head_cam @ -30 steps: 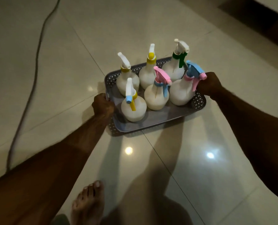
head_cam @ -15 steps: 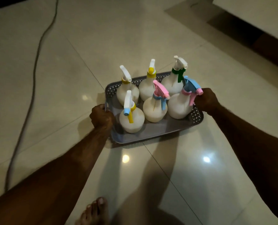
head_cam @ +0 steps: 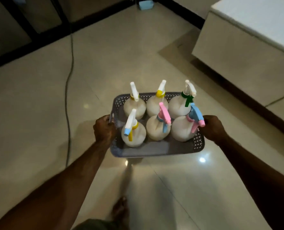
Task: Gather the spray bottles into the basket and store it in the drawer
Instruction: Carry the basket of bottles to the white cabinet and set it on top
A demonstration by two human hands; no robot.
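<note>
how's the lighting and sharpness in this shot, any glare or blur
Head view: dim and warm overall; small bright glare spots on the glossy floor tiles; the basket and spray bottles are slightly soft, the white cabinet smeared by motion; wide-angle bending shows along the dark skirting.

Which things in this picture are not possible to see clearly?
Head view only:
- Left hand fingers: hidden behind the grey perforated plastic basket wall.
- Right hand grip: partly covered by the blue-and-pink spray head.
- White cabinet: cut off by the right edge; no drawer visible.
- Small blue box: cut off, too small.
</note>
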